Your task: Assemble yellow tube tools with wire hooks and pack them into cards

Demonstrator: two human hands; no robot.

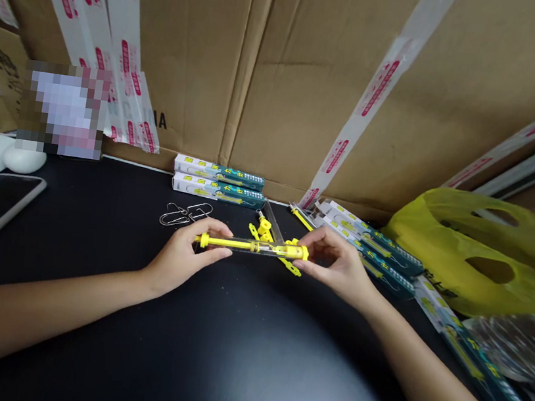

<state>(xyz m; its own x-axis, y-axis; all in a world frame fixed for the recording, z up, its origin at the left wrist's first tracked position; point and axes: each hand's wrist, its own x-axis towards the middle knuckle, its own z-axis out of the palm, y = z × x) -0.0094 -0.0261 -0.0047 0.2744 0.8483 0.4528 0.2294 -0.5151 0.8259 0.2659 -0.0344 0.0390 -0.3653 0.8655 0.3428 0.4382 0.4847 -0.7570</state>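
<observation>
Above the bench (pixel 245 357), the left hand (pixel 186 249) and right hand (pixel 339 260) pinch the tube (pixel 241 244) at its ends, long axis roughly parallel to the bench's near edge.

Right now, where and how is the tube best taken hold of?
Probably by the middle of the tube, from the near side, pinched above and below: it's slim, straight and roughly level, spanning left to right. The left grip and right grip take up its ends, and yellow parts lie beyond it.
</observation>
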